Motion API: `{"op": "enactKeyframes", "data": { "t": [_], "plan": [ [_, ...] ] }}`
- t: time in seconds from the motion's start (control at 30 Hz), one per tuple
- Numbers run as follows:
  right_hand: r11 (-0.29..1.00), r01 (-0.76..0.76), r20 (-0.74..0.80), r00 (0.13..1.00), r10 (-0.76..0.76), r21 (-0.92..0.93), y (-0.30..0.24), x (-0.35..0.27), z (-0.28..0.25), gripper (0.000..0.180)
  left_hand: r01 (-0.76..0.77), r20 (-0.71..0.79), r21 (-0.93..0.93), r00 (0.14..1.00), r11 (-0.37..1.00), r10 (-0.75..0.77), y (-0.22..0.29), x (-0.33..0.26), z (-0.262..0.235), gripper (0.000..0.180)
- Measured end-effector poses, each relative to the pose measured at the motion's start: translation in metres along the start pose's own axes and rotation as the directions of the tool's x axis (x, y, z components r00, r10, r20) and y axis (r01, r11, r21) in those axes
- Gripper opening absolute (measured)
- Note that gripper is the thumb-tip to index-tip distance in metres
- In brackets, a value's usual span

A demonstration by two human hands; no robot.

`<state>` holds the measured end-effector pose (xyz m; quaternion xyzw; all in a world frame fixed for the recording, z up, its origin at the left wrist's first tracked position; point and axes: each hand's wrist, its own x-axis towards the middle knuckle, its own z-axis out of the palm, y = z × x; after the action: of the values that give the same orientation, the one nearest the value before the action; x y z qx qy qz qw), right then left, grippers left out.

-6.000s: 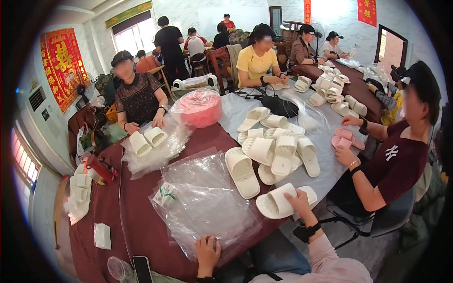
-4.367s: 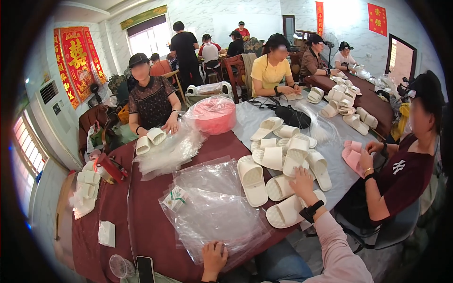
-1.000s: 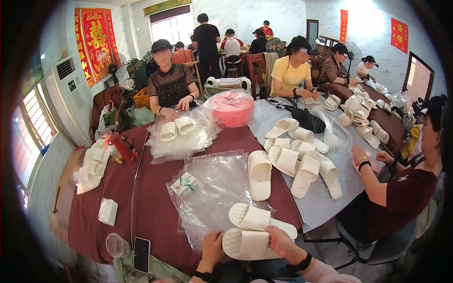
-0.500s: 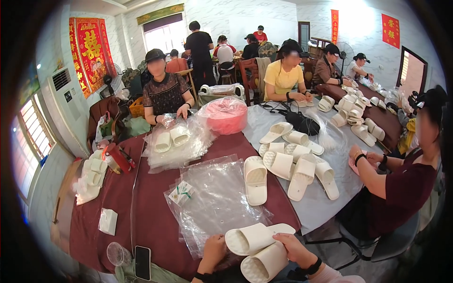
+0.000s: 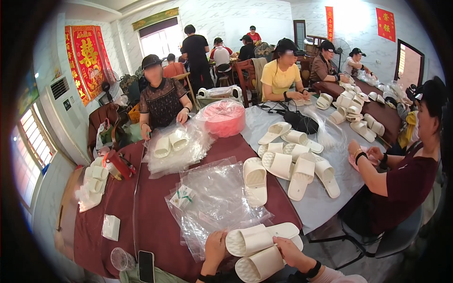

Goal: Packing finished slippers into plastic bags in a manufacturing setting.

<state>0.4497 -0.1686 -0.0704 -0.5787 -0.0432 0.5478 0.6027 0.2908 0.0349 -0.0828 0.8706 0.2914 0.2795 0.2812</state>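
Note:
Near the front edge, my right hand (image 5: 289,252) grips a pair of white slippers (image 5: 260,268), its thumb on top at the inner side. The pair lies side by side, open toes turned left, with quilted footbeds. Close to their toe ends is my left hand (image 5: 215,245), its fingers curled closed beside the edge of the clear plastic bags (image 5: 214,188). Whether it pinches a bag is hidden. A small white and green card (image 5: 181,196) lies on the bags. Several more white slippers (image 5: 302,177) are heaped beyond, on the grey cover.
A phone (image 5: 146,266), a clear cup (image 5: 121,259) and a white block (image 5: 111,227) lie at left on the dark red cover (image 5: 155,203). A red flask (image 5: 118,165) stands farther back. Beyond the bags is a pink roll (image 5: 224,118). Co-workers sit across and at right.
My hands have stayed close to the same place; the slippers in my right hand have tilted slightly. The co-worker across has moved one hand off the bagged slippers toward the left.

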Motion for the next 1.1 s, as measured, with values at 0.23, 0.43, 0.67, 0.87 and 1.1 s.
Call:
{"op": "enactKeyframes", "data": {
  "t": [0.23, 0.43, 0.67, 0.87, 1.1],
  "plan": [
    [0.999, -0.033, -0.005, 0.999, 0.033, -0.003, 0.006, 0.006, 0.005, 0.04, -0.036, 0.023, 0.02, 0.999, 0.999, 0.036, 0.003, -0.001, -0.008, 0.027],
    [0.975, -0.055, 0.149, 0.989, 0.022, 0.217, 0.019, 0.005, 0.021, 0.045, -0.069, 0.011, 0.041, 0.998, 0.997, 0.068, -0.001, -0.002, -0.006, 0.029],
    [0.91, -0.129, 0.231, 0.972, 0.038, 0.393, 0.015, 0.008, 0.042, 0.043, -0.15, 0.054, 0.122, 0.988, 0.981, 0.144, 0.013, -0.011, -0.01, 0.04],
    [0.804, -0.049, 0.245, 0.962, -0.121, 0.592, 0.044, 0.026, 0.035, 0.041, -0.187, 0.097, 0.234, 0.981, 0.954, 0.168, 0.005, -0.015, -0.006, 0.04],
    [0.859, -0.071, 0.272, 0.959, -0.081, 0.508, 0.009, 0.009, 0.065, 0.042, -0.281, 0.018, 0.249, 0.958, 0.927, 0.286, 0.003, -0.014, -0.001, 0.038]
  ]
}}
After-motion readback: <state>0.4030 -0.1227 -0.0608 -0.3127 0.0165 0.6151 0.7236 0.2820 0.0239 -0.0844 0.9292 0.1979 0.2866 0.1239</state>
